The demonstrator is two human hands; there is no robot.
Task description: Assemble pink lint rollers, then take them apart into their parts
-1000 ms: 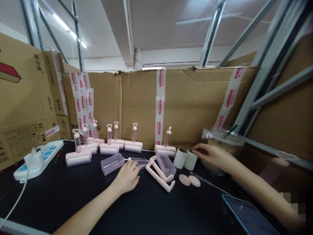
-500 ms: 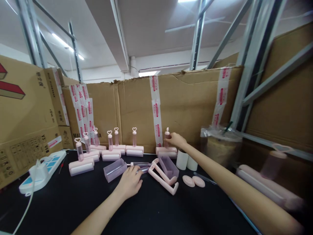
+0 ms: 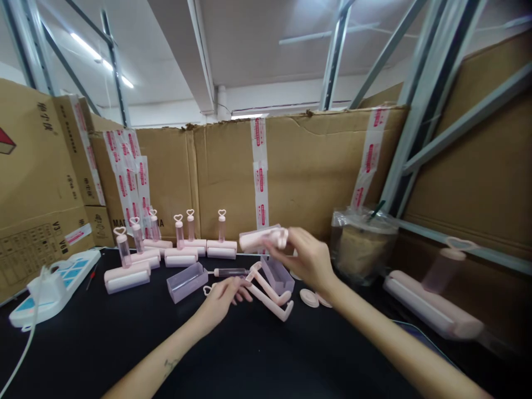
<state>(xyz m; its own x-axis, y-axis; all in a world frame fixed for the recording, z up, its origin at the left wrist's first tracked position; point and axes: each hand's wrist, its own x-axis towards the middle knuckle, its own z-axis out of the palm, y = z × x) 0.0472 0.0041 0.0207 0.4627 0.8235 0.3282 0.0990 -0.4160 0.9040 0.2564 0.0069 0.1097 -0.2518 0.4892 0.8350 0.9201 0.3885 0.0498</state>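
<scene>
My right hand (image 3: 310, 256) grips a pink lint roller (image 3: 261, 238), held tilted above the table in front of the cardboard. Lower down, my left hand (image 3: 226, 298) curls over a translucent handle whose heart-shaped ring (image 3: 206, 290) sticks out on its left; the rest of that handle is mostly hidden. A second clear handle (image 3: 229, 272) lies just behind these fingers. Two pink L-shaped roller arms (image 3: 272, 302) extend to the right of them. One open lilac case (image 3: 187, 284) sits left of my left hand, and another lilac case (image 3: 279, 276) is below the lifted roller.
Several finished-looking lint rollers (image 3: 180, 256) stand along the back left, and one larger-looking roller (image 3: 432, 302) at the right. Round pink caps (image 3: 310, 298) lie near my right forearm. A bagged drink cup (image 3: 363, 246) stands behind it. A power strip (image 3: 54, 291) is at the left.
My right hand has lifted the lint roller off the table at the back and brought it closer, tipping it over. My left hand has shifted slightly right, showing the heart-shaped ring. The view has turned slightly.
</scene>
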